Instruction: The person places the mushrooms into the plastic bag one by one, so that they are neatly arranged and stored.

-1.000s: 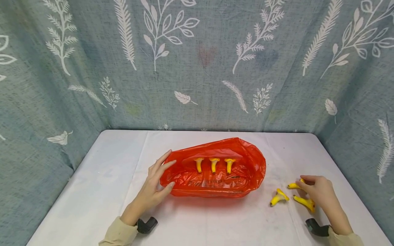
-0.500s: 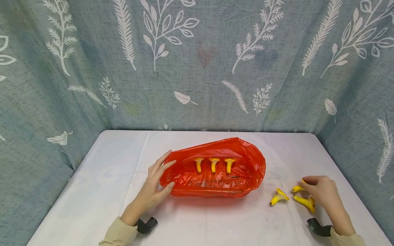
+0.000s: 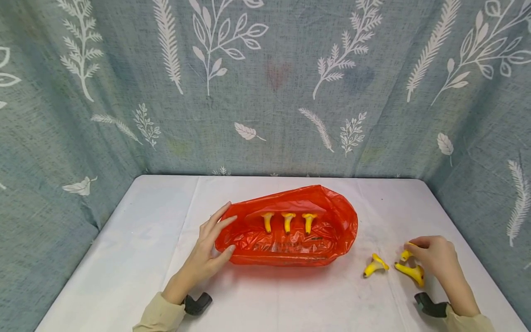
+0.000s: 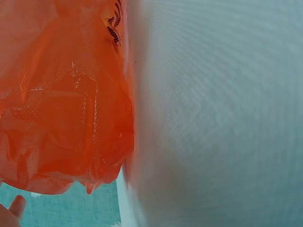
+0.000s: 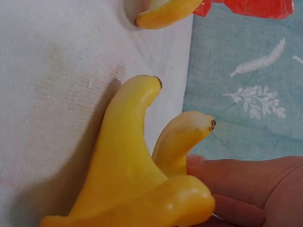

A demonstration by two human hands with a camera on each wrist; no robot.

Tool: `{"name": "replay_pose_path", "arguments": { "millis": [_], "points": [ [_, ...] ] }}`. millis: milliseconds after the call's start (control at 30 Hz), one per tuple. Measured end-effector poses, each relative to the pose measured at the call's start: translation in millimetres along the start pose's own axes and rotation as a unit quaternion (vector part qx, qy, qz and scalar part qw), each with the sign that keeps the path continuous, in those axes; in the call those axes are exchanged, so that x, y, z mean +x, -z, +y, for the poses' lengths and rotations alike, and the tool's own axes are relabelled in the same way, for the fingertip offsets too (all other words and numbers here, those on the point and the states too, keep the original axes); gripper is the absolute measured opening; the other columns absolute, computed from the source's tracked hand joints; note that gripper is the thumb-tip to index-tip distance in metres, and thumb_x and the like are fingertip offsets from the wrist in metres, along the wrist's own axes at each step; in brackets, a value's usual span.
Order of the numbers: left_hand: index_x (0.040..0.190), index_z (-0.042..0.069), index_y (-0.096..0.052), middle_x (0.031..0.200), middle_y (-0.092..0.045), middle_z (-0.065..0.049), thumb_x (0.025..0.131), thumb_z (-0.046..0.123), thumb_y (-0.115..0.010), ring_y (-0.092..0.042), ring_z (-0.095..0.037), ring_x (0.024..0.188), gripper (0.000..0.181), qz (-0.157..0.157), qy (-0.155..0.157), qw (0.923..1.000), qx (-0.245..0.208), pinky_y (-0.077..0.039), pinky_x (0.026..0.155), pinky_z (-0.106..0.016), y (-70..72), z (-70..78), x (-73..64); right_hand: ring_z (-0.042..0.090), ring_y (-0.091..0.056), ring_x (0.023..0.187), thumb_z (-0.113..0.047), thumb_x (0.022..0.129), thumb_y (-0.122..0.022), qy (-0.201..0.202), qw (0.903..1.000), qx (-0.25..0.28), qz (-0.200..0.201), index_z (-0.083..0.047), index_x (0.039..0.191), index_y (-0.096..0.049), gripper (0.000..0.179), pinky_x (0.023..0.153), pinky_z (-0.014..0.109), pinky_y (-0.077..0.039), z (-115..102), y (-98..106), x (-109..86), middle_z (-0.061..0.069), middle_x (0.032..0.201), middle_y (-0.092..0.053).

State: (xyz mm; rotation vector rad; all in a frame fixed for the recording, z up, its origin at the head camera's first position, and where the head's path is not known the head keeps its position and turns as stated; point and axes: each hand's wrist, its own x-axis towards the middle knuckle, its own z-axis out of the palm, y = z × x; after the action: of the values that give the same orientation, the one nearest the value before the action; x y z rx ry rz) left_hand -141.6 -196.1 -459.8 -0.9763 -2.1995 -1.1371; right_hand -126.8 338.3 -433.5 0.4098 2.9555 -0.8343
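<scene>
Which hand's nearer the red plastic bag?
Left: left hand at left rim of the red plastic bag; right hand pinches a yellow trumpet-shaped mushroom well right of the bag.

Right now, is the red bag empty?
No, three yellow trumpet-shaped pieces sit inside the red bag.

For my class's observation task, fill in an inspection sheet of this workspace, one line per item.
Surface: white cloth-textured table, creased, faintly smudged.
Job's things: red thin-plastic bag, spread open, with three yellow trumpet-shaped pieces (material unclear) in a row inside; two matching loose pieces lie on the table to its right.
Clutter: nothing seen.
Hands: left hand at the bag's left end, fingers spread; right hand pinches another yellow piece.
Cables: nothing seen.
Surroundings: grey-green fabric curtain with white leaf prints, behind and at both sides.
</scene>
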Motion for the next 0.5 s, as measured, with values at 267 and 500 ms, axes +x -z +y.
{"name": "replay_pose_path", "arguments": {
  "millis": [267, 500],
  "points": [
    [0.143, 0.007, -0.050, 0.155, -0.032, -0.023, 0.080, 0.015, -0.066, -0.033, -0.038, 0.140, 0.065, 0.000, -0.001, 1.0000, 0.000, -0.021, 0.107, -0.039, 0.3, 0.3, -0.3, 0.033, -0.059, 0.081, -0.017, 0.092, -0.068, 0.019, 0.9998, 0.005, 0.007, 0.012, 0.100, -0.070, 0.031, 0.061, 0.038, -0.052, -4.6, 1.9, 0.0, 0.025, 0.093, -0.069],
    [0.142, 0.007, -0.050, 0.155, -0.033, -0.024, 0.079, 0.014, -0.066, -0.033, -0.038, 0.139, 0.066, 0.001, -0.002, 1.0000, -0.002, -0.021, 0.107, -0.039, 0.2, -0.2, -0.3, 0.035, -0.063, 0.082, -0.017, 0.093, -0.068, 0.063, 0.9979, -0.002, 0.018, 0.011, 0.098, -0.072, 0.029, 0.063, 0.040, -0.052, -11.8, 3.6, -0.5, 0.021, 0.088, -0.072]
  ]
}}
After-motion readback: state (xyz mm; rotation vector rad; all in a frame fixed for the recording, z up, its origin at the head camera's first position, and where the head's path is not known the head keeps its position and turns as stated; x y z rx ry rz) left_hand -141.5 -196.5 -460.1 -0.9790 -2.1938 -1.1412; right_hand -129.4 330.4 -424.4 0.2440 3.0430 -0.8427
